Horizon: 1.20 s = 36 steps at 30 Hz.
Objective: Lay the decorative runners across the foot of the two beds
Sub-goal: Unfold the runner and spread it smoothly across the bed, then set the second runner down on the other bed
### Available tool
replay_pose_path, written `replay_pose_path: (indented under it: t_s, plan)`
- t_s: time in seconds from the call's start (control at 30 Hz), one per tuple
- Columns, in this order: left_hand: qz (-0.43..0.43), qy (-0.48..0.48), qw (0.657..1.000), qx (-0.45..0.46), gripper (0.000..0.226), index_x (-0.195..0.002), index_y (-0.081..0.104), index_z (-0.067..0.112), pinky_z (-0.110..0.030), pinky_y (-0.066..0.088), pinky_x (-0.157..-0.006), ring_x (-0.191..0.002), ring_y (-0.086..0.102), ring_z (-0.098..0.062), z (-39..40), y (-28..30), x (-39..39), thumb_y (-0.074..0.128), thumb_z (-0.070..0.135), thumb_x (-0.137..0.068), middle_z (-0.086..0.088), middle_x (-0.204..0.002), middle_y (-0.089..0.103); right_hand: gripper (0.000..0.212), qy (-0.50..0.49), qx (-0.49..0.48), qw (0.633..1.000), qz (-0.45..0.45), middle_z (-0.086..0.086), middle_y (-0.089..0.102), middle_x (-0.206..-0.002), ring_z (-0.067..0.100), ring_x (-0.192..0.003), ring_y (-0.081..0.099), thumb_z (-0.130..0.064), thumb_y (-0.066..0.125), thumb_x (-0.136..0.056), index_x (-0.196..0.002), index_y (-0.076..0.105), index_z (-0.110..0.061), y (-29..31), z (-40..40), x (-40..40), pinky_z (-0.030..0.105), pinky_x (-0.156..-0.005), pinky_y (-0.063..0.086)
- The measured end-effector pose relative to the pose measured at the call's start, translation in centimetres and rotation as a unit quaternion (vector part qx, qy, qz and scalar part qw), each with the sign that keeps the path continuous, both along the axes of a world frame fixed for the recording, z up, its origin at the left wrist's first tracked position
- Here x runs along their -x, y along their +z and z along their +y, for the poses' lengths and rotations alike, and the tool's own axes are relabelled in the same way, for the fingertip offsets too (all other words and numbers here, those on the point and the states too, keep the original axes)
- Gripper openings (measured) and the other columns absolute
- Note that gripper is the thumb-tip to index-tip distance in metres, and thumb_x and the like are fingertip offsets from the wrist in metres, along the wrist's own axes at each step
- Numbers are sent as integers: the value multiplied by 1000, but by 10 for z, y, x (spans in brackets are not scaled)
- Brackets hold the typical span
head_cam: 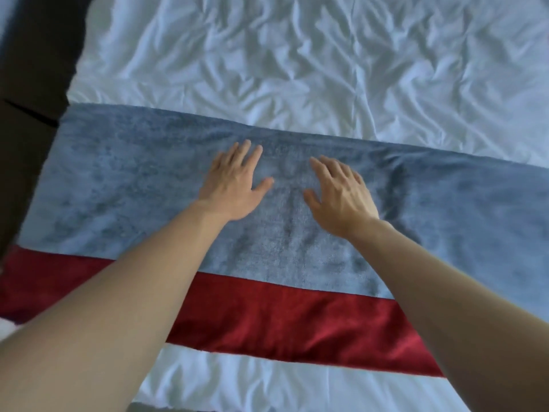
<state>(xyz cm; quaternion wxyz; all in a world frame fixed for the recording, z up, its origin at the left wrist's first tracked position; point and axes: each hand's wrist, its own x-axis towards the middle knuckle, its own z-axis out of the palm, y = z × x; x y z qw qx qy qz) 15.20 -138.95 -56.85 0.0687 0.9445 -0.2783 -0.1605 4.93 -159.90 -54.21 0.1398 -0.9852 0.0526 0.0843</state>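
A grey-blue plush runner [118, 188] lies spread across the bed from left edge to right. Along its near side a red runner [282, 319] shows as a narrower band, partly under the grey-blue one. My left hand [234, 185] and my right hand [338, 194] rest flat on the middle of the grey-blue runner, palms down, fingers spread, a short gap between them. Neither hand grips the cloth. A few creases run through the runner to the right of my right hand.
The bed is covered by a wrinkled white duvet [297, 60], seen beyond the runners and again in front of the red one. Dark floor [32, 69] borders the bed's left side. Another white bed edge shows at the top left corner.
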Motion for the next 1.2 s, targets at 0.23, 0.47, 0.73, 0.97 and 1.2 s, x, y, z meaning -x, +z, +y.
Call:
replay_pose_path:
  t_s: [0.23, 0.47, 0.73, 0.97, 1.2]
  plan:
    - [-20, 32, 999, 28, 71, -151, 33, 14, -46, 37, -107, -140, 37, -28, 37, 119, 10, 31, 61, -96, -7, -155, 37, 56, 55, 10, 998, -17, 2, 44, -146, 27, -129, 46, -46, 44, -97, -146, 34, -21, 124, 34, -21, 44, -103, 40]
    - [-33, 80, 989, 118, 65, -151, 32, 24, -41, 36, -111, -141, 36, -20, 139, 271, 59, 35, 61, -98, 2, -157, 34, 59, 173, -8, 983, -56, -4, 45, -144, 22, -126, 49, -53, 43, -94, -146, 33, -28, 266, 136, -26, 42, -100, 45]
    - [-129, 212, 951, 185, 67, -154, 21, 38, -24, 23, -115, -146, 18, 0, 358, 419, 152, 25, 68, -94, 18, -161, 19, 60, 359, -32, 926, -112, -12, 42, -145, 11, -127, 48, -57, 43, -94, -147, 34, -31, 408, 345, 1, 32, -98, 47]
    - [-138, 352, 911, 164, 65, -153, 13, 43, -36, 21, -121, -148, 10, -2, 556, 461, 263, 29, 67, -95, 19, -163, 11, 63, 445, -48, 886, -121, -22, 37, -145, 7, -123, 50, -66, 40, -89, -146, 31, -42, 447, 540, 38, 27, -98, 44]
    - [-148, 436, 879, 125, 61, -154, 17, 40, -34, 24, -118, -148, 13, -8, 692, 460, 299, 30, 62, -98, 15, -164, 12, 61, 500, -38, 857, -121, -14, 36, -150, 12, -131, 44, -63, 40, -93, -147, 31, -36, 454, 716, 34, 35, -100, 44]
